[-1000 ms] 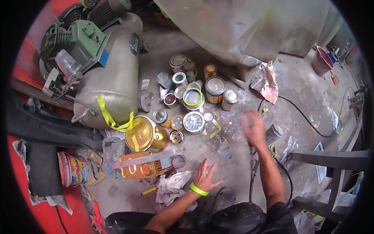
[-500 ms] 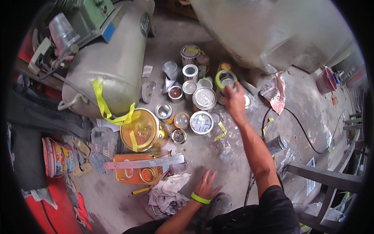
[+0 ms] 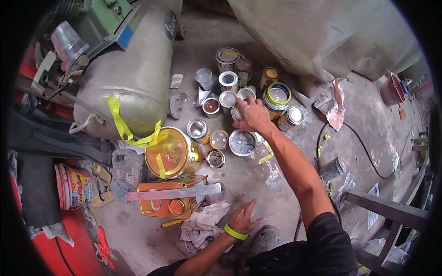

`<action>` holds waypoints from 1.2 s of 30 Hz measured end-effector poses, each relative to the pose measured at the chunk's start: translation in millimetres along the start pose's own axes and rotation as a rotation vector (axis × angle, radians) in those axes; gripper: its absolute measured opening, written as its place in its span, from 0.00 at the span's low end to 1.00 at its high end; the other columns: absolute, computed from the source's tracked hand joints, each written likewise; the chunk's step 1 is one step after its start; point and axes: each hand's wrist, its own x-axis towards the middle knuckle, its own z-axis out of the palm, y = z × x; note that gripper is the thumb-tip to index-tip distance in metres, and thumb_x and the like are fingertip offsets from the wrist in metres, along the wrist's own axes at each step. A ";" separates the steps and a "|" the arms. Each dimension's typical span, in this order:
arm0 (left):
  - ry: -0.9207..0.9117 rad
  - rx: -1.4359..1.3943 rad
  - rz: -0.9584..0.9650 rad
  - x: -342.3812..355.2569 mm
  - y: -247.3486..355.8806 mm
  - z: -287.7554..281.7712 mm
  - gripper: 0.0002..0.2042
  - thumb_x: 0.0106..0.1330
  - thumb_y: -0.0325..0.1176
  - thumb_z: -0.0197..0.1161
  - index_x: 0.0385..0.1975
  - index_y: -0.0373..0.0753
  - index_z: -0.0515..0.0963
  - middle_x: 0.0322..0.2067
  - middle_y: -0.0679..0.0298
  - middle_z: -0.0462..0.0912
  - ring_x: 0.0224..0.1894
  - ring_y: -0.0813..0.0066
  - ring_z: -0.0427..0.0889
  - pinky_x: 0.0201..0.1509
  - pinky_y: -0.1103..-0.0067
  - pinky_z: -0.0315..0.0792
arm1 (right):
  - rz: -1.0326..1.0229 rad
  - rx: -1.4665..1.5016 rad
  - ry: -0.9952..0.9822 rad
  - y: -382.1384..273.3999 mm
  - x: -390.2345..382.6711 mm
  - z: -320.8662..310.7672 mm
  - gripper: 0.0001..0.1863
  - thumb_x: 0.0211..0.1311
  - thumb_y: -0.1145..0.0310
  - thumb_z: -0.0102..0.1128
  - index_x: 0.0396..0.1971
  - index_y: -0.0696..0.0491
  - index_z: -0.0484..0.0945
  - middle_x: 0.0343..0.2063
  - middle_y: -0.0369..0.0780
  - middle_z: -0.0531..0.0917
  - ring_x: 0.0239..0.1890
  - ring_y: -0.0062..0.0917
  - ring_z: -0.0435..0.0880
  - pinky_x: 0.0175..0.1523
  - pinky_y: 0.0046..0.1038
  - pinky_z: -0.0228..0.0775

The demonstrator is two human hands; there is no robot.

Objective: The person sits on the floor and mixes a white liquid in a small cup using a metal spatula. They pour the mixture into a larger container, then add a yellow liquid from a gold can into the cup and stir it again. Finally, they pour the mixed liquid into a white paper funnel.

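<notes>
My right hand (image 3: 253, 116) reaches out over the group of paint cans. Its fingers and thumb are curled about the top of a silver paint can (image 3: 235, 112), which they partly cover. A yellow-green ring, like a roll of tape (image 3: 290, 94), lies on top of a larger can just right of that hand. Beside it stands a smaller lidded can (image 3: 291, 118). Nearer to me is an open can (image 3: 243, 143) with grey residue inside. My left hand (image 3: 243, 219), with a yellow-green wristband, hovers low by my shoe, fingers spread.
A big grey tank (image 3: 124, 69) stands at left. Near it are a large yellow-lidded pail (image 3: 166, 152), an orange rectangular tin (image 3: 161, 209) with a flat stick (image 3: 184, 191) across it, and crumpled rags (image 3: 202, 227). A metal frame (image 3: 386, 207) and a black hose (image 3: 363, 147) are at right.
My right hand has let go of the yellow-green ring, now resting on the can, and moved left to the silver can. My left hand stays low, nearly in place.
</notes>
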 end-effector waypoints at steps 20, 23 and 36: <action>-0.006 0.016 -0.156 3.9 -34.9 -8.3 0.43 0.54 0.41 0.80 0.70 0.39 0.65 0.55 0.48 0.82 0.57 0.48 0.82 0.58 0.62 0.79 | 0.242 0.165 0.233 0.4 -46.2 -34.8 0.52 0.37 0.52 0.75 0.70 0.50 0.70 0.66 0.57 0.71 0.66 0.55 0.72 0.67 0.48 0.71; -0.127 0.013 -0.217 3.7 -32.2 -6.5 0.44 0.53 0.40 0.80 0.70 0.39 0.64 0.57 0.48 0.80 0.59 0.48 0.80 0.60 0.62 0.78 | 0.245 0.162 0.257 15.8 -67.1 -48.3 0.52 0.37 0.51 0.74 0.70 0.50 0.71 0.65 0.56 0.72 0.66 0.54 0.72 0.68 0.47 0.70; -0.101 -0.007 -0.164 21.7 -42.2 -6.9 0.44 0.54 0.39 0.79 0.70 0.38 0.62 0.60 0.46 0.77 0.60 0.43 0.78 0.62 0.59 0.75 | 0.122 0.042 -0.007 42.9 -227.9 -15.6 0.54 0.35 0.52 0.83 0.68 0.52 0.71 0.62 0.56 0.73 0.59 0.54 0.74 0.63 0.48 0.74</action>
